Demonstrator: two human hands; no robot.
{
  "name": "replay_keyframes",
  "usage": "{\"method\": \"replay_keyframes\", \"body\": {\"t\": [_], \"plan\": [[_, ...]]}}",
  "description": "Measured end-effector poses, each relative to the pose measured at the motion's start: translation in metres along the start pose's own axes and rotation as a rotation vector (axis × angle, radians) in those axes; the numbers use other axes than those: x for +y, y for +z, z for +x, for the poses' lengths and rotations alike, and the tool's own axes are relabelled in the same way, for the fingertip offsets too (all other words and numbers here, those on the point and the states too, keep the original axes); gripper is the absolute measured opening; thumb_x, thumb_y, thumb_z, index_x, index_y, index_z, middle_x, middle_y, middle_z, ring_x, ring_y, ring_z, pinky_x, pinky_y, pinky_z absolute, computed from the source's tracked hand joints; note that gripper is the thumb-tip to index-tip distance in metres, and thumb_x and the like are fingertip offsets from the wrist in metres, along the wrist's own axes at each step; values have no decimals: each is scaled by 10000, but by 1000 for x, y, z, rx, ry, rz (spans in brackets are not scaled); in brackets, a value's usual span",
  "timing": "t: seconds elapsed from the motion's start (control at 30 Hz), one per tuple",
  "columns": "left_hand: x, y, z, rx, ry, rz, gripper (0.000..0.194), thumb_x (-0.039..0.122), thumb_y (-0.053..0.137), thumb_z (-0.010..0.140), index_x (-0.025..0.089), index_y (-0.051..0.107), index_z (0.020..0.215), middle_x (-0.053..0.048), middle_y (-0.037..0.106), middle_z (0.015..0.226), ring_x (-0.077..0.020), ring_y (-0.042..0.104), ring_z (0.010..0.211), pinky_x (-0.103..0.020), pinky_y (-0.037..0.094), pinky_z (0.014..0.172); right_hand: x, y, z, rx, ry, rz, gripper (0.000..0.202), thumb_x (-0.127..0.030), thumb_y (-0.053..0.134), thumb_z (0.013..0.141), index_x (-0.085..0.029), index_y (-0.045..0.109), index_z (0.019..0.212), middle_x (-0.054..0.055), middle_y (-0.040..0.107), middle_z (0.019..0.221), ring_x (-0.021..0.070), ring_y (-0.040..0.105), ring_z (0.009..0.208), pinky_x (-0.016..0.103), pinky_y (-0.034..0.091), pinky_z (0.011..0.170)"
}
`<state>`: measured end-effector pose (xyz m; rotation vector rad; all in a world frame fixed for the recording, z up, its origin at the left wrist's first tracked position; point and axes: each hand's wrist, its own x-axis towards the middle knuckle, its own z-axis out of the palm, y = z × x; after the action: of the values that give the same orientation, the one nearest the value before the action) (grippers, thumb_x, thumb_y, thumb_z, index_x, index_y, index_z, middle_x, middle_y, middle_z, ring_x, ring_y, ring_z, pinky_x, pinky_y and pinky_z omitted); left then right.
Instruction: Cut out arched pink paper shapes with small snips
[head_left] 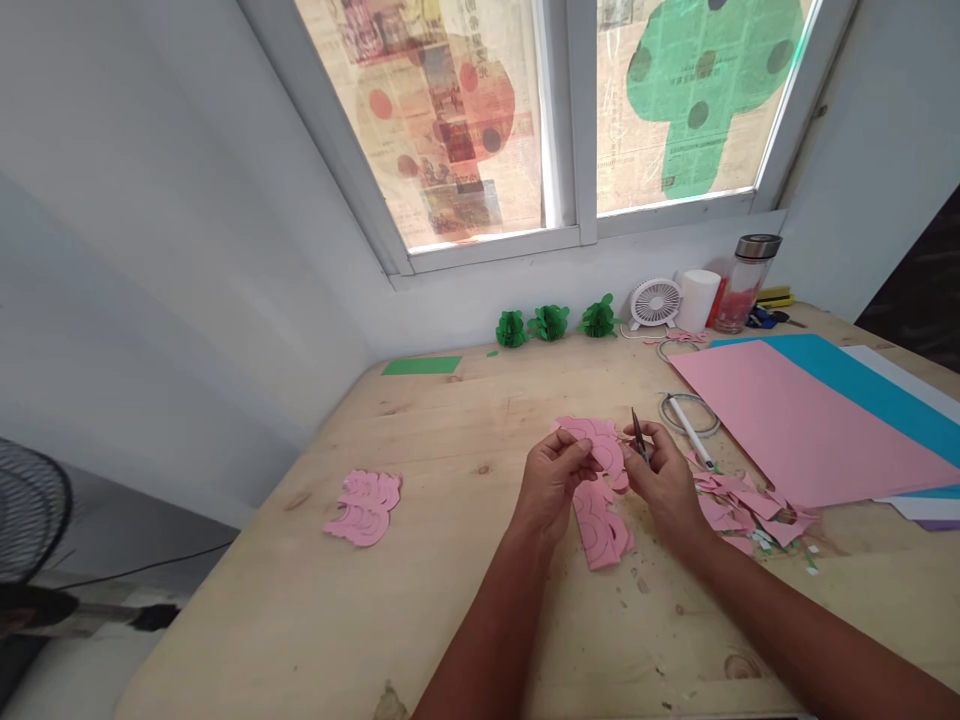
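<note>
L hand [551, 487] has the pink paper piece [600, 440] pinched btwn thumb & index, fingers closed on its edge, sheet held just above the desk [465, 600]. R hand [664, 485] has the scissors [640, 435], fingers curled round the handles, blades pointing up & away from the body; can't tell exactly how far apart the blades are. A 2nd pink piece w/ curved outlines [598, 530] lies on the desk just below the hands, cut shapes [365, 507] sit well off to the L, scraps [754, 510] heaped to the R by the white pen [690, 430]. For a clean curve, best to keep R wrist fairly steady & turn the paper w/ the L hand, feeding the line into the blades, approx. mid-blade, not the tips. Small bites, don't close fully mid-curve, or the edge goes jagged. Looks like >1 layer, so pinch near the cut, else layers may slip & shapes won't match; L thumb must stay clear of the blade path. At tight inner corners, stop, re-angle, then snip w/ tips. Offcuts best go R w/ the scraps, away from the cut shapes.
</note>
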<state>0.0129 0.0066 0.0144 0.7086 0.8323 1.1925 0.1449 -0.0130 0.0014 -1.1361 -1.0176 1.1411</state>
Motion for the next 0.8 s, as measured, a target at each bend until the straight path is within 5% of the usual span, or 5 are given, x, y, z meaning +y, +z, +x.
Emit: {"method": "replay_keyframes", "body": {"t": [0.33,0.6,0.8], "plan": [[6,-2,1,7,30,-97,311,235,793,571,157,509,669,28,571,537,-88,539,507,-204,391,526,2,-4,-5,-138,-203,147,277,-462,439,903,-199,525,919,-50,399,550,87,255,427,217,191,385],[13,0,-2,-8,-27,-184,346,204,806,547,165,487,676,42,571,532,-98,575,478,-194,380,482,5,-4,-4,-273,-175,62,273,-443,449,911,-187,521,849,-64,364,518,76,244,426,222,163,391],[14,-1,-2,-17,-55,-221,362,193,815,528,166,486,678,41,585,529,-112,599,478,-193,386,468,3,-4,-5,-215,-216,59,271,-432,432,921,-186,532,872,-60,391,526,72,236,410,226,168,387]]}}
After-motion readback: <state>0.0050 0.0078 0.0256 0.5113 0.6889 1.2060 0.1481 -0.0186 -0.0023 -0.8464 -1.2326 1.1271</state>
